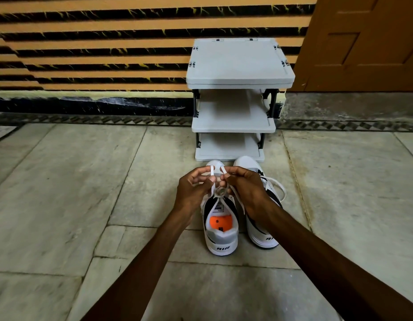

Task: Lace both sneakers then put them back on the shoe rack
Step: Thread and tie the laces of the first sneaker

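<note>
Head view. Two white sneakers stand side by side on the floor (61, 193), toes pointing to 12 o'clock, just in front of the shoe rack (238, 72).

Left hand (196, 188) and right hand (244, 188) meet over the left sneaker (220, 230). Each pinches a loop of the white lace (216, 173) between fingertips; the two loops nearly touch. Judged step: tying the bow on this shoe.

Right sneaker (258, 230), at 3 o'clock of the left one, is partly hidden by the right forearm. Its lace lies loose at its outer side, so it looks not yet tied; how far it is threaded, cannot tell.

Left to do: finish this bow, tie the other shoe, place both on the rack.

Count: sneakers 2, hands 2, rack 1 with three grey shelves, none of them holding a shoe as far as visible.
</note>
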Demonstrator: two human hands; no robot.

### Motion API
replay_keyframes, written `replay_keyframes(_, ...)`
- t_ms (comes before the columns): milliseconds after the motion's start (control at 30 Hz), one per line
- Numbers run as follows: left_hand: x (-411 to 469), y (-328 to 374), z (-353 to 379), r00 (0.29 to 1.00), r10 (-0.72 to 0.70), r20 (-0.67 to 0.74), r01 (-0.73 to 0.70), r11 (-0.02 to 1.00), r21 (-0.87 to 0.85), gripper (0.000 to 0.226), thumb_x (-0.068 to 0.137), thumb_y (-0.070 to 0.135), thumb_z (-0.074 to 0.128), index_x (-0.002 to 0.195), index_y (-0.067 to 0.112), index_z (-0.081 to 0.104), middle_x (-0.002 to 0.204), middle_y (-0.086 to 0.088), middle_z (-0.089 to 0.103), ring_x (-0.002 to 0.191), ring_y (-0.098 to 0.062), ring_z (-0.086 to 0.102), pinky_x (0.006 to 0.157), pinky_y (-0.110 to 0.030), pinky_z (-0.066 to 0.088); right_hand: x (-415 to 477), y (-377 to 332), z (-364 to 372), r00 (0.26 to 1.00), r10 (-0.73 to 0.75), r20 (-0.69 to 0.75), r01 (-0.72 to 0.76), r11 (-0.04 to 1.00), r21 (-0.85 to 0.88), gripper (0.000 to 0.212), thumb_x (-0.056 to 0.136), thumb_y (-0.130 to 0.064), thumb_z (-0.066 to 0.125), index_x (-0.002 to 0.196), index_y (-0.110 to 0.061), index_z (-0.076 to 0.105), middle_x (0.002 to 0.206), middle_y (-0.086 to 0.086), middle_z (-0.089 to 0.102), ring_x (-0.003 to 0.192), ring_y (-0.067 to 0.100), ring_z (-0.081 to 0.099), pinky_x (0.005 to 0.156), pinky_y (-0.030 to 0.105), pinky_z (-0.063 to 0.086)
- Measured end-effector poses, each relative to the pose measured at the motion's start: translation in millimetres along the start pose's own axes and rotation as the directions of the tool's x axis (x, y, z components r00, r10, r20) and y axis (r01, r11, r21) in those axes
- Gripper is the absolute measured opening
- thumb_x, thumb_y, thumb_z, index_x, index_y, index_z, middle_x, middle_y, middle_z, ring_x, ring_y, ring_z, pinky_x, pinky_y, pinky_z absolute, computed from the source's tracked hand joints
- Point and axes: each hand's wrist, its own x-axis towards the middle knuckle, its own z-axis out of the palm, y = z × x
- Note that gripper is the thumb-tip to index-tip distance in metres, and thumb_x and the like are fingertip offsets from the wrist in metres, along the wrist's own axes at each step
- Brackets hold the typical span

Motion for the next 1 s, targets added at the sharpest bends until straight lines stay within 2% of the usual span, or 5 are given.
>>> replay_keyframes(333, 1.8, -7.5, -4.0, 0.984, 0.108, 0.141, -0.148, 0.934, 0.324, 0.025, 0.097, 0.014, 0.052, 0.12, 0.021, 0.058, 0.061, 0.009, 0.052, 0.055, 0.002, 0.053, 0.062, -0.015, 0.045, 8.2, 5.6, -9.7, 0.999, -0.019, -0.044, 0.007, 0.966, -0.259, 0.024, 0.085, 0.005, 0.06, 0.102, -0.005, 0.073, 0.075, 0.011, 0.068, 0.054, 0.013, 0.057, 0.046, 0.016, 0.044)
replay_keyframes(467, 6.6, -12.8, -15.8, 0.965, 0.134, 0.226, -0.227, 0.857, 0.463, 0.026, 0.098, 0.012, 0.046, 0.12, 0.023, 0.056, 0.059, 0.009, 0.056, 0.062, -0.01, 0.058, 0.067, -0.023, 0.047, 7.3, 5.0, -21.3, 0.998, -0.045, -0.054, 0.021, 0.923, -0.384, 0.022, 0.087, 0.01, 0.056, 0.102, 0.002, 0.07, 0.062, 0.008, 0.059, 0.043, 0.007, 0.053, 0.037, 0.009, 0.036)
replay_keyframes(567, 7.5, -13.2, -19.7, 0.957, 0.127, 0.261, -0.245, 0.837, 0.49, 0.027, 0.098, 0.013, 0.044, 0.117, 0.028, 0.054, 0.061, 0.007, 0.057, 0.072, -0.024, 0.064, 0.073, -0.032, 0.051, 10.6, 8.6, -28.4, 0.996, -0.043, -0.075, 0.003, 0.888, -0.461, 0.022, 0.085, 0.008, 0.059, 0.102, 0.002, 0.071, 0.058, 0.007, 0.06, 0.046, 0.01, 0.054, 0.039, 0.009, 0.039)
replay_keyframes(833, 7.4, -8.3, -19.9, 0.955, 0.115, 0.272, -0.244, 0.826, 0.509, 0.034, 0.093, 0.002, 0.045, 0.113, 0.025, 0.06, 0.064, 0.003, 0.053, 0.065, -0.011, 0.06, 0.065, -0.015, 0.049, 16.6, 10.0, -24.5, 0.994, -0.088, -0.063, 0.033, 0.804, -0.594, 0.026, 0.083, 0.01, 0.057, 0.098, -0.003, 0.074, 0.059, 0.007, 0.062, 0.051, 0.012, 0.057, 0.057, 0.018, 0.049)
replay_keyframes(1000, 4.3, -5.1, -18.4, 0.926, 0.174, 0.336, -0.34, 0.771, 0.538, 0.04, 0.09, 0.004, 0.049, 0.115, 0.034, 0.059, 0.066, 0.007, 0.054, 0.075, -0.02, 0.065, 0.078, -0.032, 0.055, 11.5, 9.1, -22.2, 0.997, -0.083, -0.004, 0.066, 0.813, -0.579, 0.022, 0.086, 0.003, 0.059, 0.098, -0.009, 0.074, 0.065, 0.013, 0.068, 0.048, 0.007, 0.06, 0.052, 0.013, 0.048)
